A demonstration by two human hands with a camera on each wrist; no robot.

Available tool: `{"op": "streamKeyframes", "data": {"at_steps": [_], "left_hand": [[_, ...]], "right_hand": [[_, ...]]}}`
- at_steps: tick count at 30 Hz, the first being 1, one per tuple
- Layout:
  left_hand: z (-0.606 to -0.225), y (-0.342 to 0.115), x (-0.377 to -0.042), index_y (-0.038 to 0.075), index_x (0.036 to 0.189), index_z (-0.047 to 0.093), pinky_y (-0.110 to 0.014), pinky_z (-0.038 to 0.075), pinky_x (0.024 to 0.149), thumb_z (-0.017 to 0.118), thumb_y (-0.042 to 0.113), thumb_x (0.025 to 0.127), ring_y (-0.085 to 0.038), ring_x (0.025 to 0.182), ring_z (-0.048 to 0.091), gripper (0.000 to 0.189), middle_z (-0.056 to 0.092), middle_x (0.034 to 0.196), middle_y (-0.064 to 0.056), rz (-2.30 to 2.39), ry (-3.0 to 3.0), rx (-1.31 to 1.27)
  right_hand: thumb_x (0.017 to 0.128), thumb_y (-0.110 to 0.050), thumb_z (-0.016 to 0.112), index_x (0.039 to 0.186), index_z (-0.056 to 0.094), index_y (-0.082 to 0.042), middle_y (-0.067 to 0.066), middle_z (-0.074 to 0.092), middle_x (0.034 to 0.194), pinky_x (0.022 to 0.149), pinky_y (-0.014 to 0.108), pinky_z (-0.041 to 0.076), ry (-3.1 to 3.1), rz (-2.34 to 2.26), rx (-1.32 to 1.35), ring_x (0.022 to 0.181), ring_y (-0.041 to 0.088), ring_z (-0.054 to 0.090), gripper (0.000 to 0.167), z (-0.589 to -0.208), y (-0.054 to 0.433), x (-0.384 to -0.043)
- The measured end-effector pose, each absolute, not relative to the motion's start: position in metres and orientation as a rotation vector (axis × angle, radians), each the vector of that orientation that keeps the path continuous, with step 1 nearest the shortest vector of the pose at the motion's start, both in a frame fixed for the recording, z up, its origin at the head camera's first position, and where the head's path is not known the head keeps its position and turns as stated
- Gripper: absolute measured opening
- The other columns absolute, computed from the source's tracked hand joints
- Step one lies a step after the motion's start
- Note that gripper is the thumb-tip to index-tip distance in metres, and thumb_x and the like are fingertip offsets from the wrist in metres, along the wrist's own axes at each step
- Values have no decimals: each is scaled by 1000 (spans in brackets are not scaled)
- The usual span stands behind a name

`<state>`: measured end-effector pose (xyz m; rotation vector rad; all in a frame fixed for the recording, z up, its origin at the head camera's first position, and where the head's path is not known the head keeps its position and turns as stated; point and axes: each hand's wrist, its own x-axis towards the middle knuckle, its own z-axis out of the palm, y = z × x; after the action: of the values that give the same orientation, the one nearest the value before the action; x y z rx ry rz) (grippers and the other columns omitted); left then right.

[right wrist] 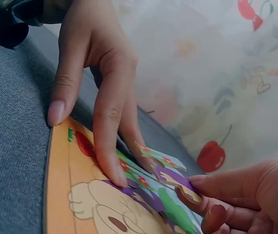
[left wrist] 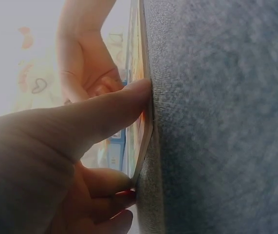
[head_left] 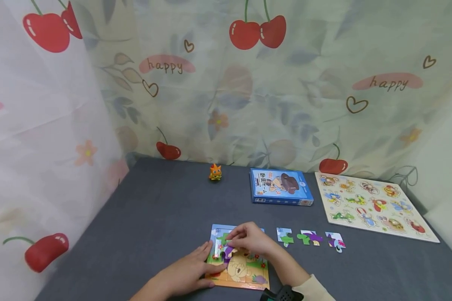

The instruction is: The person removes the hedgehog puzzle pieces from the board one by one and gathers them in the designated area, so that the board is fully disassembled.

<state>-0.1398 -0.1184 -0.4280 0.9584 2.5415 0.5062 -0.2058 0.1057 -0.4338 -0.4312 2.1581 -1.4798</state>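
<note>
A jigsaw board [head_left: 248,285] with a cartoon animal picture and an orange lower border lies on the table in the head view. My left hand [head_left: 190,267] rests along its left side, thumb at the near edge and index finger pressing on the picture. Over the board's left part, my right hand [head_left: 253,239] pinches a jigsaw piece [right wrist: 170,176] between thumb and fingers. In the right wrist view this piece, purple with green and red flowers, is tilted above the board's surface. The left wrist view shows my left thumb [left wrist: 114,109] against the board's edge.
Three jigsaw pieces lie in a row right of the board, among them a purple-green one [head_left: 310,237]. Farther back are a blue box [head_left: 280,187], a small orange figurine [head_left: 215,172] and a wooden insect board [head_left: 376,205]. A patterned curtain [head_left: 211,92] hangs behind.
</note>
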Motion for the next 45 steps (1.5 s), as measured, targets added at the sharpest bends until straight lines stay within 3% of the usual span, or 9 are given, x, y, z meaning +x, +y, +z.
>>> {"op": "streamKeyframes", "data": {"at_steps": [13,30,45], "left_hand": [[-429,-118,-142,41,132,48,-51,31,107,58,43,88,-39,138,28,45,25,150,-23,466,2550,948],[-434,-119,-143,42,133,46,-51,32,107,57,44,89,-38,138,29,46,26,150,-22,455,2553,970],[-434,-118,-143,42,133,46,-52,28,109,57,44,89,-37,140,24,45,24,152,-19,529,2519,926]], "right_hand": [[86,-20,66,101,68,2,-5,62,68,51,22,35,2120,-1502,-377,52,8,41,26,-430,134,-206],[88,-21,64,105,65,7,-3,65,75,53,20,39,2132,-1537,-324,57,7,45,33,-431,167,-196],[89,-22,63,106,66,3,-2,62,74,53,22,38,2193,-1498,-283,58,10,45,31,-430,192,-189]]}}
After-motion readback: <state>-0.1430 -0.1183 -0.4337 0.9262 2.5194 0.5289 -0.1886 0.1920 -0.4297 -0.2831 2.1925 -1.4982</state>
